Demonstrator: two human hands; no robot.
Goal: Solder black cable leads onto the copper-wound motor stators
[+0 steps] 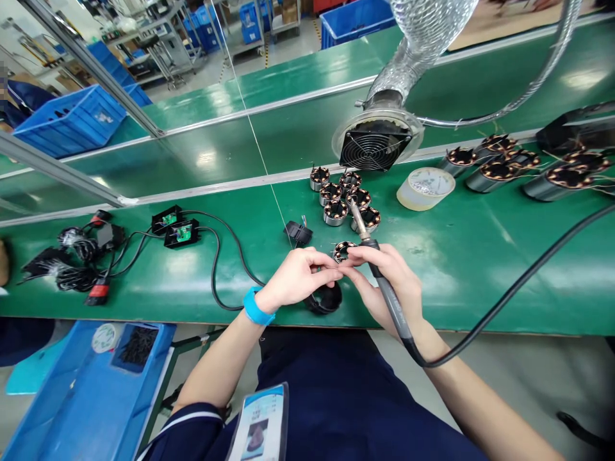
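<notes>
My right hand (396, 282) holds a soldering iron (390, 298), its tip pointing up and away, its cord running off to the right. My left hand (303, 275) wears a blue wristband (257, 307); its thumb and fingers are pinched together, meeting the right fingertips. Whatever is between them is too small to make out. Just beyond the fingertips is a copper-wound motor stator (343, 251), partly covered by the right fingers. A black round housing (327, 299) lies under my left hand. Several more stators (335, 212) stand behind, close to the iron's tip. A small black part with wires (298, 232) lies left of them.
A fume extractor hood (372, 150) hangs over the green bench (442, 256). A translucent roll or tub (425, 189) and several taller stators (497, 171) stand right. Cabled black boxes (181, 234) and bundled cables (79, 262) lie left. A blue bin (96, 403) is below.
</notes>
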